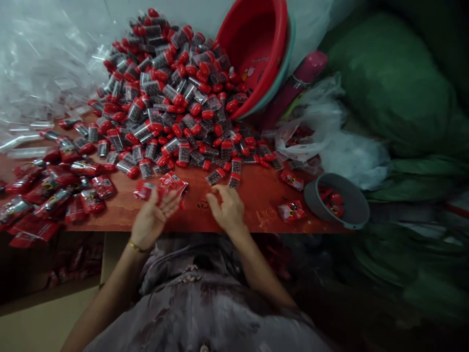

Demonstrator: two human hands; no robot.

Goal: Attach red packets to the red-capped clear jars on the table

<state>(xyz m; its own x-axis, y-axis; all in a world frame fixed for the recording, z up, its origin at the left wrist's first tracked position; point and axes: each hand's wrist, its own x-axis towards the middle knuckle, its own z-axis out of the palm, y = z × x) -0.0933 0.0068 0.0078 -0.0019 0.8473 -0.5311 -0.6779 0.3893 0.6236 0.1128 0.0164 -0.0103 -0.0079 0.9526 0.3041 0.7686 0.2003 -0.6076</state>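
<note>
My left hand (152, 220) is over the front of the red tabletop, palm turned up and fingers spread, gripping nothing. Just beyond its fingertips is a blurred red packet (144, 189); whether it touches the hand I cannot tell. Flat red printed wrappers (173, 183) lie right beside it. My right hand (230, 209) is loosely bent, thumb apart from the fingers, with nothing visible in it. Close in front of that hand lie a small clear container with a red cap and dark contents (215, 176) and another such container (234, 180).
A large heap of red-capped containers (164, 107) fills the back. Filled red packets (47, 190) pile up at left. A tilted red basin (276, 54), a pink bottle (309, 68), plastic bags (330, 132) and a grey bowl (357, 210) stand at right. Below left is a cardboard box (47, 318).
</note>
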